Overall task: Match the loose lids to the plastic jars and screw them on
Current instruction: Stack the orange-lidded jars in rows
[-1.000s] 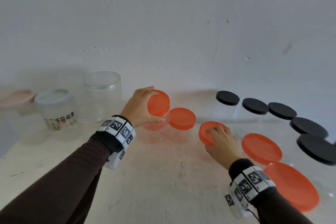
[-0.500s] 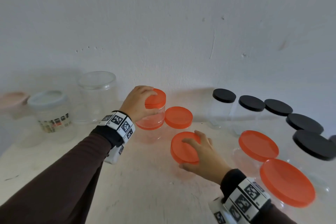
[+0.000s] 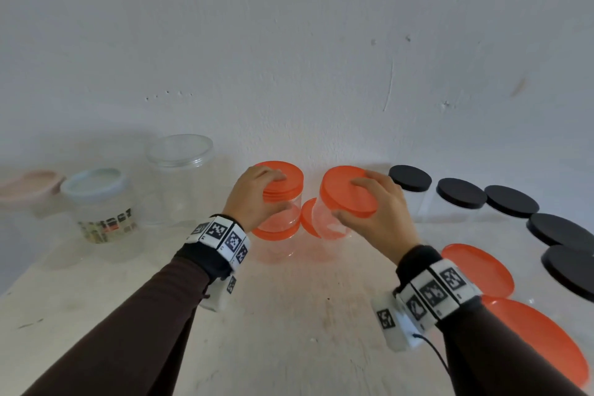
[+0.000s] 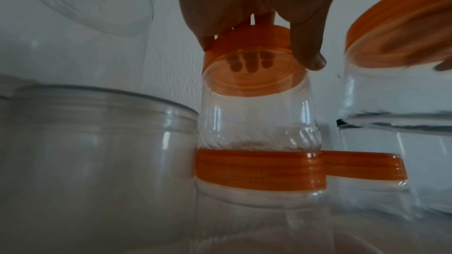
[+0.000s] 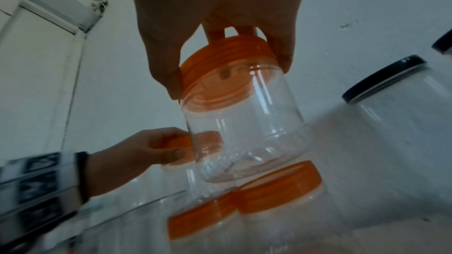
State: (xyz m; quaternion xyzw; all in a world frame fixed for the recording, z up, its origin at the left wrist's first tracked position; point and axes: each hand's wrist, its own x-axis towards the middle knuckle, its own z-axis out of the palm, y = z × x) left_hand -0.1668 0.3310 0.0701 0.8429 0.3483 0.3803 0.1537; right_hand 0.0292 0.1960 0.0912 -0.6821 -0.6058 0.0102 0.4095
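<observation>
1. Two hands busy, head view: left hand [image 3: 257,199] grips the orange lid [image 3: 283,182] of a small clear jar [image 3: 279,217] stacked on another orange-lidded jar [image 3: 274,244] near the desk [image 3: 289,315] back edge. Right hand [image 3: 373,215] holds a second capped jar [image 3: 331,219] by its lid [image 3: 348,193], tilted, off the desk. A second ago that jar stood right of centre; half a second ago the right hand was drawing it toward the near edge. Now it is up beside the left stack.
2. Left wrist view: fingers [image 4: 308,45] curl round the lid rim, jar seated on the lid below. A third orange-lidded jar [image 4: 362,163] sits just beside the stack.
3. Right wrist view: thumb and fingers [image 5: 166,76] clamp the lid rim; jar hangs tilted above that third jar's lid [image 5: 278,188].
4. Read: orange lids already on; caps look seated, tightness not checkable. Likely a second stack forming. Black-lidded jars [image 3: 463,199] along the right edge are capped too.
</observation>
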